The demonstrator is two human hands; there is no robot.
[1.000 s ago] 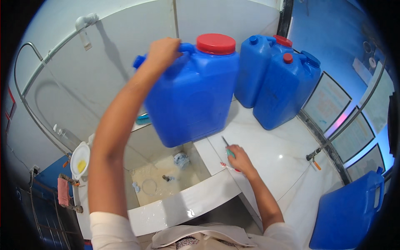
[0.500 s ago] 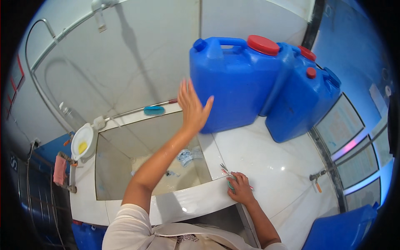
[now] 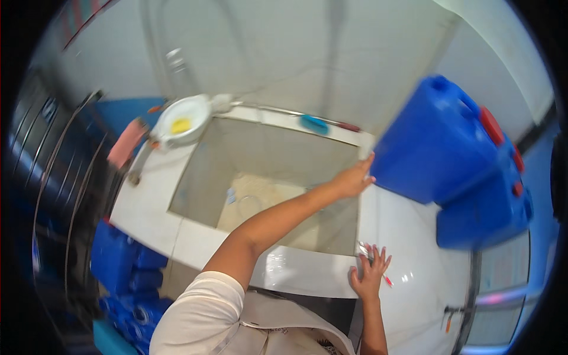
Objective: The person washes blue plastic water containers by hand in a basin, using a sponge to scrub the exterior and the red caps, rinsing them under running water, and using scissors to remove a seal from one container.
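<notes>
My left hand point(image 3: 355, 177) reaches across the sink point(image 3: 198, 171), fingers stretched out, at the lower left edge of a large blue jerrycan point(image 3: 435, 142). Whether the fingertips touch the jerrycan or the counter beside it is unclear. On the counter's front part rests my right hand point(image 3: 371, 277), its fingers spread. Under and just beyond those fingers lie scissors point(image 3: 362, 249), blurred and mostly covered. A thin red and white stick-like piece point(image 3: 387, 281) pokes out by the same hand.
A second blue jerrycan point(image 3: 482, 216) stands beside the first. Along the sink's back rim lie a teal brush point(image 3: 314, 124) and a long rod. A white basin point(image 3: 186, 109) with a yellow sponge point(image 3: 180, 125) sits at the back left corner. More blue containers point(image 3: 121, 260) stand lower left.
The view has swung left and tilted. My left hand has come down from in front of the jerrycan to its lower edge. The right hand's fingers, curled over the scissors before, are now spread.
</notes>
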